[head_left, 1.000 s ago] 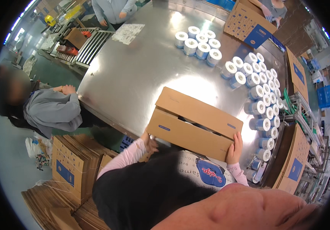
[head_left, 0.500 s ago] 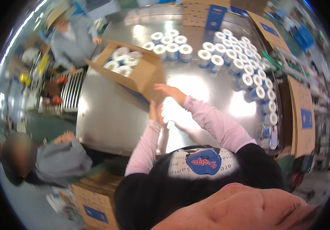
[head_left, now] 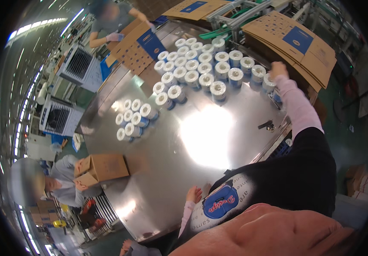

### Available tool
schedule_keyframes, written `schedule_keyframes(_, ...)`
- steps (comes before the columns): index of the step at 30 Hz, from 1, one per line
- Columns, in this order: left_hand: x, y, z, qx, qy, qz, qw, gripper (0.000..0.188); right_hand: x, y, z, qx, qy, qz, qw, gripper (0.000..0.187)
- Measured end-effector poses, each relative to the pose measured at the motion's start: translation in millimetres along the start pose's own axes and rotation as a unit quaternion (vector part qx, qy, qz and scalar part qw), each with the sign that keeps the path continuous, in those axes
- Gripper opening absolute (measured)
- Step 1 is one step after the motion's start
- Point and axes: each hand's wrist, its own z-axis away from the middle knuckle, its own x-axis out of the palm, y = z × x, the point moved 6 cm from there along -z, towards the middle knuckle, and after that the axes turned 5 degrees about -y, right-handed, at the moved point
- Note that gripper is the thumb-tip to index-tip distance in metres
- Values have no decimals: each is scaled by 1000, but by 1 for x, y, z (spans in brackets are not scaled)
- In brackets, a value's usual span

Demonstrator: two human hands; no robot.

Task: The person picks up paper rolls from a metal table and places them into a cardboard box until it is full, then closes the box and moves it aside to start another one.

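Observation:
Over by the right edge of the table, my right hand (head_left: 278,69) is stretched out beside a stack of flattened cartons (head_left: 308,53) and the end of a row of canisters. Its fingers are too small and unclear to tell whether they hold anything. My left hand (head_left: 194,194) is held low in front of my body, fingers loosely apart and nothing in it. Closest to my right hand is a white-topped canister (head_left: 258,72) with a blue side. Many more such canisters (head_left: 218,89) stand upright across the far part of the metal table.
A small cluster of canisters (head_left: 137,119) stands at the left. There a co-worker handles a cardboard box (head_left: 107,166) near a roller conveyor (head_left: 107,219). Another person holds a printed carton (head_left: 137,49) at the far side. A small dark tool (head_left: 266,125) lies near the right edge.
My view has swung to the right. Both hands have left the filled box, which is now by the co-worker at left. My right arm has reached far right; my left hand has drawn back.

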Motion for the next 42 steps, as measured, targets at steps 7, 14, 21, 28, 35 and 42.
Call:
schedule_keyframes(7,37,16,-7,-17,6,-39,999,43,-14,222,-15,254,-108,-1,961,98)
schedule_keyframes(14,117,28,-29,-29,-78,-97,992,44,13,203,-9,107,-41,178,977,81)
schedule_keyframes(21,184,56,-1,30,-124,-194,973,58,38,224,-13,22,22,143,989,19)
schedule_keyframes(28,110,29,-5,63,-68,-188,978,49,-15,79,62,-176,-26,228,957,24)
schedule_keyframes(35,176,99,52,326,-77,-317,887,59,-209,-106,182,-348,52,108,930,17)
schedule_keyframes(42,269,190,238,708,-56,-386,589,102,-345,-173,242,-524,-45,-244,815,17)
